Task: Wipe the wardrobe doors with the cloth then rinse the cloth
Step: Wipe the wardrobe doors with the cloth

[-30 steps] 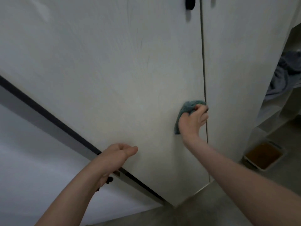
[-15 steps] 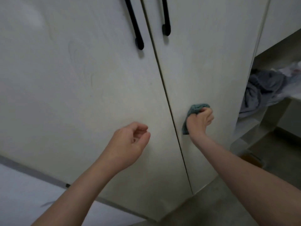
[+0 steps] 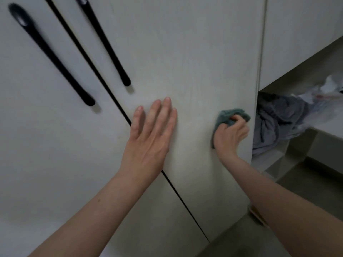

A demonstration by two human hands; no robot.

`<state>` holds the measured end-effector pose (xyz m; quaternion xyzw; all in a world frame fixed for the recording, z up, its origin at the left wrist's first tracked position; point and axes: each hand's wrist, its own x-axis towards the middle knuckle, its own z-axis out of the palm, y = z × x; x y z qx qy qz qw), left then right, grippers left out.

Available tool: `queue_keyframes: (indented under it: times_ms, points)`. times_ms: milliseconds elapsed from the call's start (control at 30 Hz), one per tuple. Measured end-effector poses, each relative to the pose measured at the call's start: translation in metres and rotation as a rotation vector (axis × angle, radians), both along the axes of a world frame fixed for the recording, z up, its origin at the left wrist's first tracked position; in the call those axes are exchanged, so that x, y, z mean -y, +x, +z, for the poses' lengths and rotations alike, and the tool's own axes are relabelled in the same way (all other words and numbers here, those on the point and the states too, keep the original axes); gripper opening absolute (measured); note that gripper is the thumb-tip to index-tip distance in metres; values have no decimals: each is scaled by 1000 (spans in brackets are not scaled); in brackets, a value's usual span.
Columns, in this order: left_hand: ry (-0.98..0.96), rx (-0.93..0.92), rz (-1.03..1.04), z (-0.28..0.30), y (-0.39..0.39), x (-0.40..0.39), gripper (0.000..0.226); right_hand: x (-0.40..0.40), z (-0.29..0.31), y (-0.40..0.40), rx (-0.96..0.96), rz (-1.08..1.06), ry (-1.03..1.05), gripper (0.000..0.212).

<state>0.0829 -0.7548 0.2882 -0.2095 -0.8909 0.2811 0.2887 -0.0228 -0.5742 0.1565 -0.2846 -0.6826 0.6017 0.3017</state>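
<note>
Two pale wardrobe doors fill the view, the left door (image 3: 46, 145) and the right door (image 3: 194, 62), split by a dark slanted gap. Each carries a long black handle (image 3: 55, 58). My right hand (image 3: 229, 136) is closed around a bunched teal cloth (image 3: 225, 115) and presses it against the right door near that door's right edge. My left hand (image 3: 150, 138) lies flat on the right door with fingers spread, just right of the gap, holding nothing.
Right of the wardrobe is an open shelf niche with a heap of grey clothing (image 3: 278, 123) and some white items (image 3: 330, 88). A grey floor (image 3: 250, 238) shows at the bottom right. Another pale panel (image 3: 300, 34) sits above the niche.
The view has swung right and up, showing more of the handles. My right hand has slid the cloth across to the right door's right edge. My left hand has opened and laid flat on the door.
</note>
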Motion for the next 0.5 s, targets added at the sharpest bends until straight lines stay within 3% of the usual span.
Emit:
queue_keyframes:
  times_ms: [67,133,300,367,500]
  points:
    - [-24,-15,53,-9,-8,-4,114,-19,-7,-10,237,-76,-353,39]
    - [-43,-52,68,-18,-15,-8,123,-13,4,-9,325,-70,-486,41]
    - [-71,-74,56,-24,-25,-24,128,0,24,8,-86,74,36,42]
    - [-77,-80,51,-24,-25,-25,126,-23,17,-4,-112,33,127,43]
    - [-98,-105,50,-30,-22,-19,120,-66,-16,-26,245,0,-258,47]
